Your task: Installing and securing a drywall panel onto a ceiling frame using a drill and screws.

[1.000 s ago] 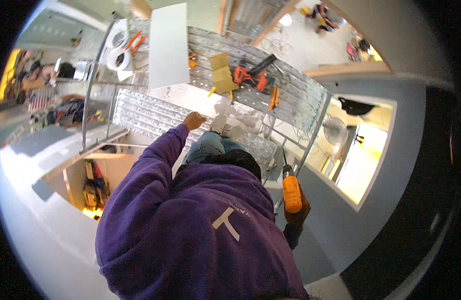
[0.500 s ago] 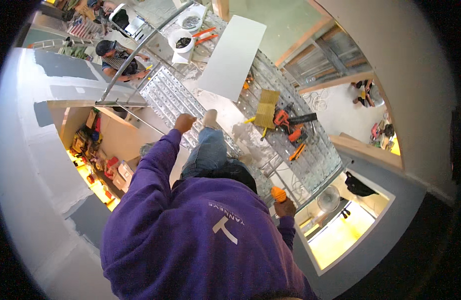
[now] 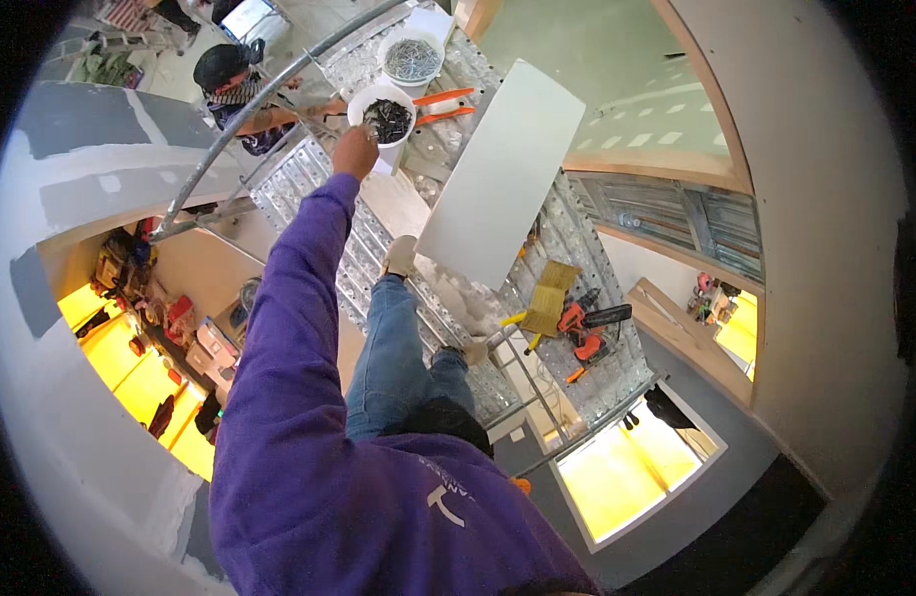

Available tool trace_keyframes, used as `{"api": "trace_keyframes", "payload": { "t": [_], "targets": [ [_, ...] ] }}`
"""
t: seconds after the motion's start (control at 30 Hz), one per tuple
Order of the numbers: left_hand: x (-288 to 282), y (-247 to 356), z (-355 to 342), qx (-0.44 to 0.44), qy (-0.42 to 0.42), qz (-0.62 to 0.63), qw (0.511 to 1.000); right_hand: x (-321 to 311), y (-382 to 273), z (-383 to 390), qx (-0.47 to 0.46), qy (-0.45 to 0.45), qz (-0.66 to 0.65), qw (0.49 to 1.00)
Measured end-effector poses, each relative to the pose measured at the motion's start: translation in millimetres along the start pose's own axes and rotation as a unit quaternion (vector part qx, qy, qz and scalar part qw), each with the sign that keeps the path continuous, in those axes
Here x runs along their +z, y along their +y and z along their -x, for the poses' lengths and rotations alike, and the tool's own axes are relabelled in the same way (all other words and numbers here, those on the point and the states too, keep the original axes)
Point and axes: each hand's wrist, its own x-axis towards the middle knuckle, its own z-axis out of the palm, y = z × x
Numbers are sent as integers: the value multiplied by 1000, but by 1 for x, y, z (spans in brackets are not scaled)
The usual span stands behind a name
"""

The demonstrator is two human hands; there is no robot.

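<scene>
My left hand [image 3: 356,152] is stretched far ahead and closed at the near-left rim of a white bucket [image 3: 360,106]. Small black pieces like screws [image 3: 387,121] fill it, and the fingertips are partly hidden at the rim. Just behind stands a second white bucket [image 3: 383,52] of silvery screws or nails. An orange-handled tool [image 3: 444,96] lies beside the buckets. My right hand is hidden behind my body; only a bit of an orange object [image 3: 521,485] peeps out at my right side.
I stand on metal scaffold planks [image 3: 617,382] edged by a guard rail [image 3: 254,104]. A pale board [image 3: 503,174] lies across them, near a yellowish folded sheet [image 3: 552,296] and an orange-and-black power tool [image 3: 583,323]. A co-worker [image 3: 229,84] is beyond the rail.
My left hand has reached forward to the bucket of black pieces, and my view has come closer to the buckets. My right hand, which held an orange object, has gone out of sight.
</scene>
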Motion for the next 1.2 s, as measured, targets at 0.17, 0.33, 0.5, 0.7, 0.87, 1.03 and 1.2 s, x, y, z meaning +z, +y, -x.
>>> {"api": "trace_keyframes", "payload": {
  "t": [0.17, 0.33, 0.5, 0.7, 0.87, 1.03, 1.2],
  "targets": [
    [36, -25, -94, -22, -160, -75, 984, 4, -66, 31, 47, -6, -26, 999],
    [90, -28, -100, -90, -162, -135, 973, -2, -98, 54, 83, 4, -39, 996],
    [108, -35, -106, -67, -191, -115, 973, -5, -128, 53, 87, 10, -48, 995],
    [109, -77, -118, 66, -201, -129, 969, 0, -155, 46, 72, 0, -62, 996],
    [84, -77, -113, -238, -214, 382, 867, 6, -165, 51, 71, 2, -77, 995],
    [23, -58, -97, -263, -203, 627, 705, 8, -202, 31, 48, -15, -91, 995],
    [-22, -38, -88, -276, -184, 765, 552, 21, -283, 1, -164, 58, 104, 979]
  ]
}}
